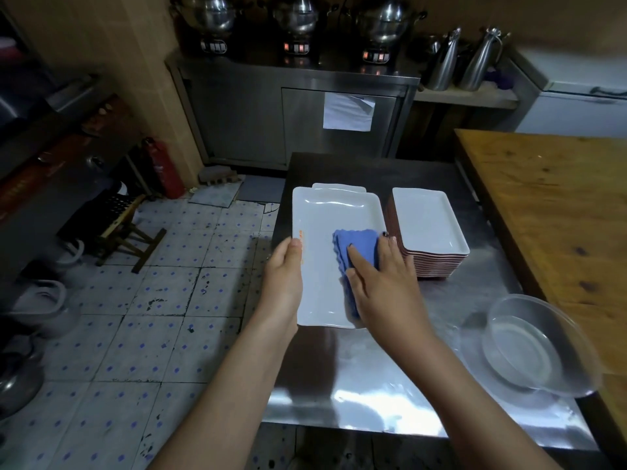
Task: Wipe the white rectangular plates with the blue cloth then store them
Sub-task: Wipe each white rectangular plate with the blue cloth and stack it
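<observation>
From my remote seat I see my left hand [284, 270] gripping the left long edge of a white plate [322, 266], thumb curled over the rim beside a small orange mark and the other fingers hidden beneath. My right hand [381, 283] lies flat on the blue cloth [358, 244], fingers straight and spread, pressing the folded cloth onto the right half of the plate; the forefinger points up the cloth and the outer fingertips reach the plate's right rim. The plate sits over the left part of the steel tabletop [373, 385], its long side running away from me, and I cannot tell whether its underside touches the surface. The end of a second white plate [339, 186] peeks out just past its far edge. Just beside it on the right stands a stack of plates [429, 220], white on top with reddish-brown edges showing down the side. Nearer me, at the right of the tabletop, a clear bowl [539, 347] sits tilted, partly over the edge of a wooden counter [559, 205] that adjoins the steel. To the left lies a tiled floor [152, 300] with blue dots, a folding stool [118, 220] and a red fire extinguisher [166, 171] by the wall.
</observation>
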A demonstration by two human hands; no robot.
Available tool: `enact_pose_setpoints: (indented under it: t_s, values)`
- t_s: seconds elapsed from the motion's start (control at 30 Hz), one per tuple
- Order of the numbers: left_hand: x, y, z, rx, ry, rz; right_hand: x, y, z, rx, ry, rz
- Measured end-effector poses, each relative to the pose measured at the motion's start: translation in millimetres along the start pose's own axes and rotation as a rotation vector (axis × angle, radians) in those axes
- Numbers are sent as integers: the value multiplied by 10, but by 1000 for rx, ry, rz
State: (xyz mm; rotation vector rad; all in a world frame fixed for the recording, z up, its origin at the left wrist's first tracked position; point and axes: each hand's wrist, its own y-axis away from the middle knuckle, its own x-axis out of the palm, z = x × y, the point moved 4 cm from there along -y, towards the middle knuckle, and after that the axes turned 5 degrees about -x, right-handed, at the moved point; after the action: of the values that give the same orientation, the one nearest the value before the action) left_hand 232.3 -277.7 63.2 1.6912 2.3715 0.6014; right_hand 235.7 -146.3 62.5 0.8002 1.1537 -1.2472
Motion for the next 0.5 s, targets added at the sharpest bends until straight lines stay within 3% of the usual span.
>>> enact_pose_setpoints:
  t_s: [0.13,0.4,0.5]
  values:
    - [20,-20,25,50,-70,-6,87,-50,41,111,-112,134]
    - [-18,-42,61,77,-105,-12,133,-114,14,163,-348,-104]
    - [-46,-33,78,67,-87,-20,79,-127,-22,279,-522,-202]
